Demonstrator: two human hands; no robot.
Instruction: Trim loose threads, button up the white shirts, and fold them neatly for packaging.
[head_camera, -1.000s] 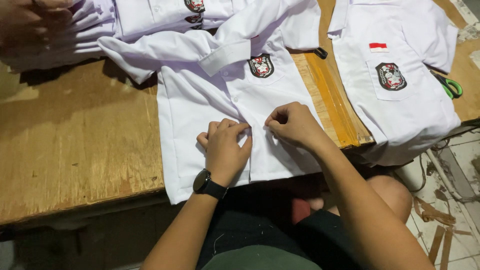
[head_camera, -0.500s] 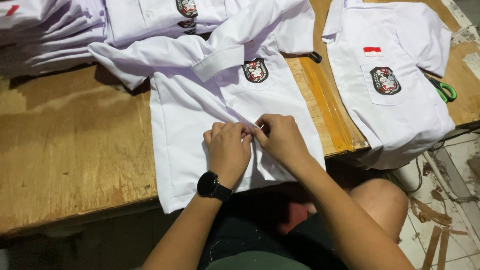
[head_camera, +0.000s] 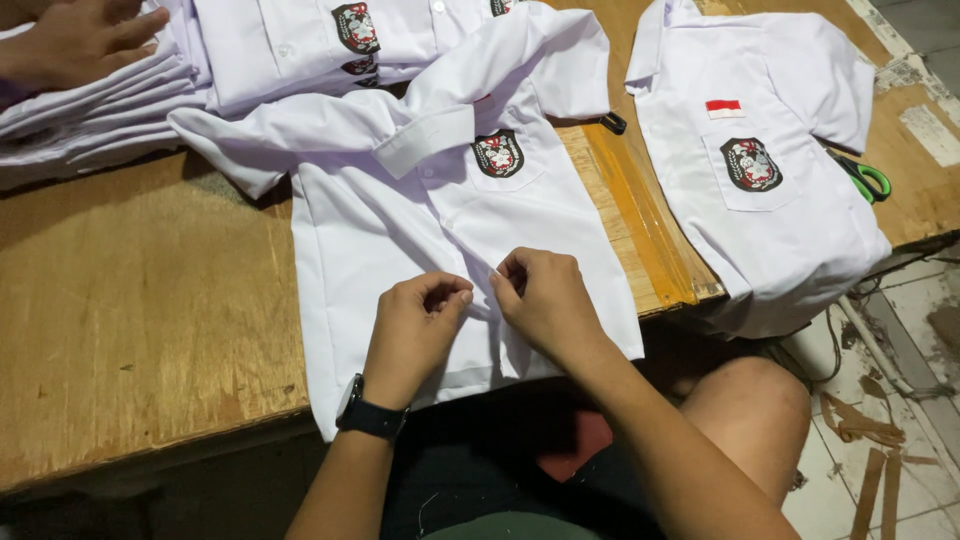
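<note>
- The step in hand looks like fastening the front placket of the white short-sleeved school shirt with a dark round pocket badge (head_camera: 450, 230), which lies flat on the worn wooden table (head_camera: 140, 330), collar far, hem hanging off the near edge.
- The left hand (head_camera: 415, 335), with a black wristwatch (head_camera: 372, 415) on its wrist, is curled with fingertips pinched on the placket fabric low on the shirt; the right hand (head_camera: 545, 300) is curled just beside it, fingertips also pinching the cloth. Whether a button sits between the fingers cannot be told.
- In my judgement the next move calls for fine fingertip work: one side of the placket held taut while the other is worked over it, without dragging the shirt off the near edge.
- Compared with half a second ago, the two hands have drawn slightly apart, and the left fingertips now curl under where before they lay over the right hand's.
- A second white badged shirt with a small red-and-white patch (head_camera: 760, 190) lies to the right, apart from the first, with green-handled scissors (head_camera: 865, 180) at its right edge.
- A stack of folded white shirts (head_camera: 110, 110) sits far left, with another person's hand (head_camera: 75, 40) resting on it.
</note>
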